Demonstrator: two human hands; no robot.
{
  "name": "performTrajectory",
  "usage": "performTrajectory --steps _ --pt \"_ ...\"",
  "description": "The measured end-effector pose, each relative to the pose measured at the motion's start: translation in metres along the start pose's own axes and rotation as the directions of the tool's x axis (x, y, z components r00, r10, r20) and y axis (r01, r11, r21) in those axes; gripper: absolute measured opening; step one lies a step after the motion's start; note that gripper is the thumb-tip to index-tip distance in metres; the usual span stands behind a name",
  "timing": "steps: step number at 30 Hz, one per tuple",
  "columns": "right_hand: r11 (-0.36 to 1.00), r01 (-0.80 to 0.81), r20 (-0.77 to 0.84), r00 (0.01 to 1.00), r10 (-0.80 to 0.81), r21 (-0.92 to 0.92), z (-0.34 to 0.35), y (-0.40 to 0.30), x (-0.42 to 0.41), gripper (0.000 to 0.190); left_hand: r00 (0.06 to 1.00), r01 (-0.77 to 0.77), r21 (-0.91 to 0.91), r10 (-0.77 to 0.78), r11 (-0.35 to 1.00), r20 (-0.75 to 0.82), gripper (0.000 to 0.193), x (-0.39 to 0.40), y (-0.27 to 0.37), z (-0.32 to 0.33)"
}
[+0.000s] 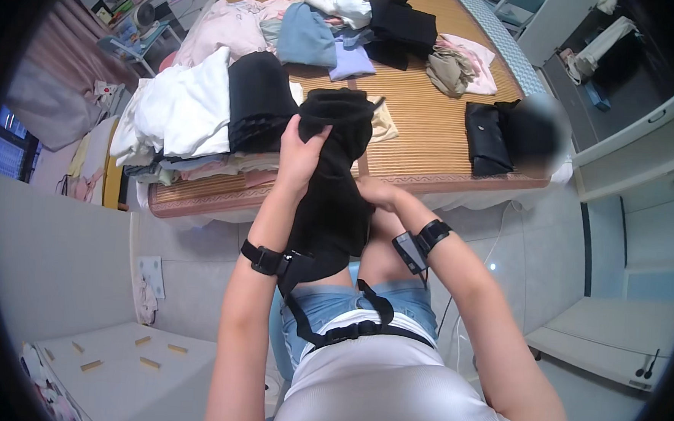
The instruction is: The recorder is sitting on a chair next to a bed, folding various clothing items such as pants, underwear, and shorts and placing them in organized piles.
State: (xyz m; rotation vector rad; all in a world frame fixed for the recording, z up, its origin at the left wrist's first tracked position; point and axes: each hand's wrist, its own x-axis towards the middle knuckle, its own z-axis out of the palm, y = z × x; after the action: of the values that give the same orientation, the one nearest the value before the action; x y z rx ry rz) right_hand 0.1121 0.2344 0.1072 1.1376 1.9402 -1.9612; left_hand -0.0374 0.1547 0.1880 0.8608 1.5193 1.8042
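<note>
A black garment (332, 210) hangs from the bed's front edge down over my lap. My left hand (303, 151) grips its upper left side, thumb on top, near a bunched band of cloth. Lower on the right, my right hand (376, 194) is at the garment's edge, its fingertips partly hidden by the fabric. Just left of the garment stand a folded black cloth pile (260, 100) and folded white clothes (185, 111). A cream cloth (383, 124) lies partly under its upper end.
The bamboo mat (426, 152) covers the bed. Farther back lie a blue garment (306, 34), a lilac folded cloth (351, 62), black clothes (404, 25) and a khaki bundle (451, 72). A black leather-like bag (486, 138) sits at right. A white cable (492, 241) runs down to the floor.
</note>
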Motion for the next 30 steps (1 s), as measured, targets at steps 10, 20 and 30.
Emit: performTrajectory --steps 10,20,30 --pt "0.920 0.096 0.274 0.938 -0.211 0.381 -0.007 0.025 -0.013 0.045 0.982 0.187 -0.072 -0.186 0.980 0.022 0.026 -0.005 -0.011 -0.006" --pt "0.929 0.321 0.178 0.919 -0.353 0.187 -0.007 -0.004 -0.047 0.069 0.982 0.186 -0.471 -0.142 0.862 0.128 0.027 -0.032 0.044 0.002" --pt "0.983 -0.088 0.411 0.912 0.015 0.159 0.019 0.075 -0.004 0.045 0.997 0.074 -0.448 -0.049 0.891 0.066 0.027 -0.053 0.080 0.003"
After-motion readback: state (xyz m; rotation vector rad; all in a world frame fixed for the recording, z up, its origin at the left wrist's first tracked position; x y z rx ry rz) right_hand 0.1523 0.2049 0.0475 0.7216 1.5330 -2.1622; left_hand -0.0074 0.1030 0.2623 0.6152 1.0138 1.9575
